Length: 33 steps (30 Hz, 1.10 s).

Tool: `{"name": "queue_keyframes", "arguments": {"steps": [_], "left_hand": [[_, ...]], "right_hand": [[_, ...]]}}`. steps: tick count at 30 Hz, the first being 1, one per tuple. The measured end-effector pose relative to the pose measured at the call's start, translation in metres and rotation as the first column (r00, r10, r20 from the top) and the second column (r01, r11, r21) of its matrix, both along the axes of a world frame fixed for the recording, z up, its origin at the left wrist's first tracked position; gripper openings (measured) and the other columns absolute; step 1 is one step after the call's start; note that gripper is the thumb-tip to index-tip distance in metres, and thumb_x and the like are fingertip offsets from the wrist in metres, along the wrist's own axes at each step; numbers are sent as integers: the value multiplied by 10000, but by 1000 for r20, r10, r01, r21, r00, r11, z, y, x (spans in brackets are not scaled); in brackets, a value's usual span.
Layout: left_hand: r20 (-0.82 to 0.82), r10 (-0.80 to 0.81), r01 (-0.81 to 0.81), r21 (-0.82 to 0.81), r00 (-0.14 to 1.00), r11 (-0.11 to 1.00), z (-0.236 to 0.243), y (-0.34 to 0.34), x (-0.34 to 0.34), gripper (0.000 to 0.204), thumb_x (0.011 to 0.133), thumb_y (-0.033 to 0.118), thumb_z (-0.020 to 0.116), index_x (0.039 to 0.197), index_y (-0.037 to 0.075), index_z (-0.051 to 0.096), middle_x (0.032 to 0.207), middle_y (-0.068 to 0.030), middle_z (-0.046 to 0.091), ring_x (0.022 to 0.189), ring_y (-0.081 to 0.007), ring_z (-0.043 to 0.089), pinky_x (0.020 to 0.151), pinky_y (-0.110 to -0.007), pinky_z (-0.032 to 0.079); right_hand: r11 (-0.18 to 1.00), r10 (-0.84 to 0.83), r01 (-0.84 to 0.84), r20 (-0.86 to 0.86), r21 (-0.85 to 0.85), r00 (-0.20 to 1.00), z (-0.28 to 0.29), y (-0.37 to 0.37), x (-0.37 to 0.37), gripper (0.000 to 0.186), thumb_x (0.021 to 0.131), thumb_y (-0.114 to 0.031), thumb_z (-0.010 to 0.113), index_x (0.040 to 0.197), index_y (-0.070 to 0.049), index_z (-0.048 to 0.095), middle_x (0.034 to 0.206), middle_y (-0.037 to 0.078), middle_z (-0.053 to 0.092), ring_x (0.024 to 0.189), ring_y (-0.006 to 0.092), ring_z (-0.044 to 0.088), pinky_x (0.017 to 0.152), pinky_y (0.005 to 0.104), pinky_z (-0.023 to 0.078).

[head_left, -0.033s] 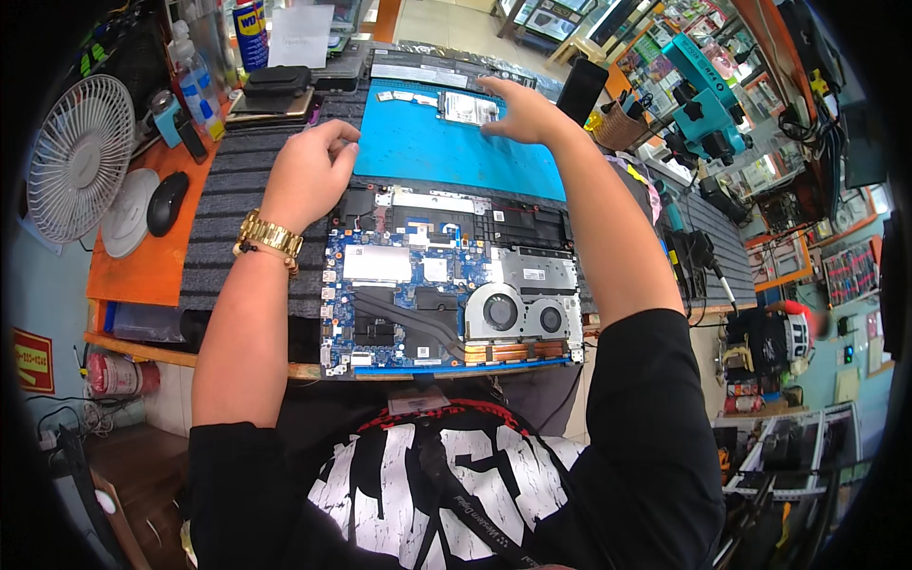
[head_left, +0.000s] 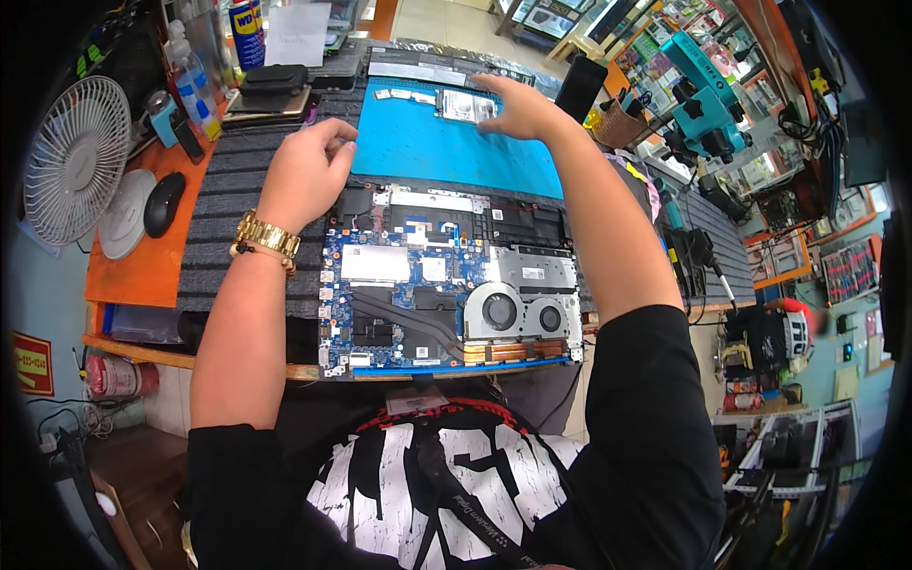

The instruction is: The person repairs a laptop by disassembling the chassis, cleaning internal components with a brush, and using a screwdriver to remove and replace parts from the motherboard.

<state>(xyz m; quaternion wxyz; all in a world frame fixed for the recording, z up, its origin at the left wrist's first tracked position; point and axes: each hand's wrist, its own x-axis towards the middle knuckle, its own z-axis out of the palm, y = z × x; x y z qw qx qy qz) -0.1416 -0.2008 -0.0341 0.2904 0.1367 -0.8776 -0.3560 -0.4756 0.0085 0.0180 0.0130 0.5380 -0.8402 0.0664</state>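
An open laptop chassis (head_left: 432,304) lies before me, blue circuit board, copper heat pipes and two fans exposed. Beyond it is a blue mat (head_left: 418,152) holding a silver drive (head_left: 461,106) and small white-labelled pieces (head_left: 397,95); a long black battery (head_left: 413,69) lies along its top. My right hand (head_left: 518,109) reaches over the drive, thumb and fingers spread around its right part; whether they touch it I cannot tell. My left hand (head_left: 309,161), a gold watch on its wrist, hovers by the mat's left edge, fingers loosely bent and apart.
A fan (head_left: 76,161), mouse (head_left: 163,204), bottles (head_left: 195,90) and a spray can (head_left: 245,38) crowd the left. A phone (head_left: 581,87), tool holder (head_left: 622,123) and teal microscope (head_left: 703,95) stand right. Another person (head_left: 788,337) is at the far right.
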Motion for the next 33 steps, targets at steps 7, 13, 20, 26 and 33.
{"name": "queue_keyframes", "arguments": {"steps": [7, 13, 20, 26, 33], "left_hand": [[10, -4, 4, -11, 1000, 1000, 2, 2, -3, 232, 1054, 171, 746, 1214, 17, 816, 934, -153, 827, 825, -312, 790, 776, -426, 609], [-2, -11, 11, -10, 1000, 1000, -1, -1, -3, 234, 1060, 155, 745, 1225, 2, 811, 910, -121, 811, 798, -236, 748, 755, -383, 588], [-7, -15, 15, -6, 1000, 1000, 0, 0, -3, 237, 1064, 131, 742, 1239, -14, 808, 896, -98, 806, 773, -168, 715, 740, -343, 569], [-6, -14, 14, 15, 1000, 1000, 1, 0, -3, 252, 1051, 174, 734, 1218, 6, 822, 878, -144, 816, 791, -314, 785, 761, -440, 610], [-2, -9, 9, -10, 1000, 1000, 6, 3, -3, 258, 1051, 175, 731, 1218, 0, 822, 877, -142, 818, 800, -314, 790, 767, -447, 613]], "right_hand": [[998, 19, -19, -9, 52, 1000, -8, -11, -18, 970, 823, -268, 919, 1716, -169, 553, 1647, 212, 639, 1497, 418, 631, 1265, 476, 520], [994, 5, -6, 8, 106, 1000, -9, -17, -11, 974, 818, -224, 921, 1717, -180, 549, 1614, 189, 670, 1471, 400, 653, 1232, 472, 545], [995, -17, 15, 26, 103, 1000, -10, -20, -11, 947, 822, -175, 903, 1706, -209, 564, 1541, 161, 722, 1400, 385, 694, 1214, 468, 555], [995, 74, -73, 12, -75, 997, -10, -11, -15, 930, 775, -218, 917, 1653, -148, 616, 1480, 196, 747, 1318, 393, 737, 1166, 462, 584], [956, 63, 46, 359, -290, 931, 4, 19, -28, 859, 812, -213, 905, 1624, -123, 638, 1340, 160, 760, 1179, 273, 750, 1059, 395, 605]]}}
